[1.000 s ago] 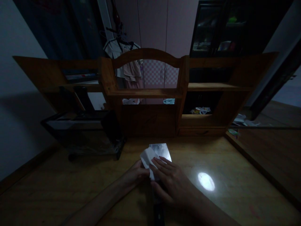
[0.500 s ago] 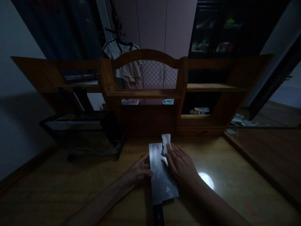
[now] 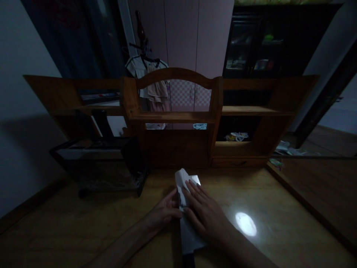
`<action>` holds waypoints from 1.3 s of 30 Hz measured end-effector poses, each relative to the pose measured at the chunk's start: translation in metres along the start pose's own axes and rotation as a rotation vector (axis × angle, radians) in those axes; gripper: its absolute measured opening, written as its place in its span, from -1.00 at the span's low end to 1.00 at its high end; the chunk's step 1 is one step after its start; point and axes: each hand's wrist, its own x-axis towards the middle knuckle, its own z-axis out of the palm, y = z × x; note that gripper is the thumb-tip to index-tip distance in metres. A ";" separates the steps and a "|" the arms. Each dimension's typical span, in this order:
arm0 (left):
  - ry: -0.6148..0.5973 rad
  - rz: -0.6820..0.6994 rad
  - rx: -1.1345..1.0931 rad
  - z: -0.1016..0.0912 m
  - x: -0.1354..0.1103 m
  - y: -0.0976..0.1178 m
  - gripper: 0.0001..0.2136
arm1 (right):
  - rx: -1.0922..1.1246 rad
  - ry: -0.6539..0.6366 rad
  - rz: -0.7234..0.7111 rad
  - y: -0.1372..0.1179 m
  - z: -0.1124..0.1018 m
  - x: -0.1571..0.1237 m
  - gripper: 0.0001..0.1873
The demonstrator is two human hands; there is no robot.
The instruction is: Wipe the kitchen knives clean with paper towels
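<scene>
A cleaver (image 3: 190,235) with a broad metal blade points away from me, its black handle at the bottom edge of the view. My left hand (image 3: 165,211) grips the blade's left edge between thumb and fingers. On top of the blade, a folded white paper tissue (image 3: 180,183) is pressed down under the fingers of my right hand (image 3: 205,213). That hand covers much of the blade's right side. One bright corner of the blade's far end shows beyond the tissue.
A dark knife rack (image 3: 95,163) with black-handled knives stands at the left on the wooden table (image 3: 125,208). Behind rises a wooden shelf unit (image 3: 173,120); a plastic bag (image 3: 238,136) lies in its right compartment. Light reflects on the tabletop at right.
The tissue and my right hand have moved left across the blade, from its right edge to near my left fingers. My left hand keeps its hold. The view has tilted up slightly.
</scene>
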 end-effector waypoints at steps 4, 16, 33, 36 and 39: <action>-0.031 0.030 -0.009 0.003 0.000 0.001 -0.22 | 0.006 -0.008 0.012 0.001 0.007 -0.002 -0.40; -0.049 0.047 0.001 0.014 -0.004 0.005 -0.38 | 0.039 0.006 0.071 0.001 0.001 -0.004 -0.55; -0.028 0.040 0.022 0.014 -0.007 0.007 -0.38 | 0.057 -0.053 0.022 0.008 -0.002 -0.004 -0.41; -0.044 0.037 0.019 0.011 -0.006 0.004 -0.38 | 0.058 -0.053 0.037 0.007 0.001 -0.004 -0.41; -0.052 0.033 0.019 0.008 -0.004 0.002 -0.36 | 0.064 -0.060 0.062 0.006 0.001 -0.004 -0.42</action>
